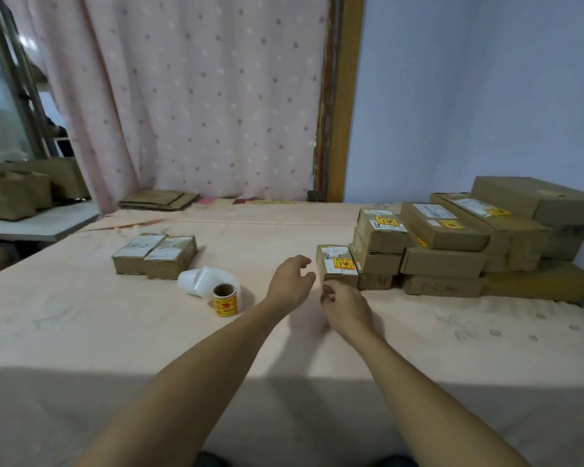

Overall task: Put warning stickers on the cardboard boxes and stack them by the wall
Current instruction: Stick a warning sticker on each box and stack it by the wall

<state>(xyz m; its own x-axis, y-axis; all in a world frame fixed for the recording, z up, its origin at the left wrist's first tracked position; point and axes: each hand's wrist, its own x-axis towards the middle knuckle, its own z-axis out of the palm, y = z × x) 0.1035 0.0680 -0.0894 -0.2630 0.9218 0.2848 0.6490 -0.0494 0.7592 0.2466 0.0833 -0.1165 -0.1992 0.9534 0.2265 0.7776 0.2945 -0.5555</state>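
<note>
A small cardboard box (338, 264) with a yellow warning sticker on top sits on the peach sheet, against the left end of the stack of boxes (452, 244) by the blue wall. My left hand (289, 284) hovers just left of that box, fingers apart and empty. Just below the box's front face is my right hand (346, 306), fingers curled, holding nothing I can see. A roll of yellow warning stickers (225, 299) stands upright to the left, with white backing paper (203, 281) trailing behind it. Two unstickered boxes (155, 256) lie side by side farther left.
Several stacked boxes by the wall carry yellow stickers. Flattened cardboard (157, 199) lies at the foot of the pink curtain. More cardboard boxes (17, 193) sit on a side table at the far left. The peach sheet (418, 332) covers the whole work surface.
</note>
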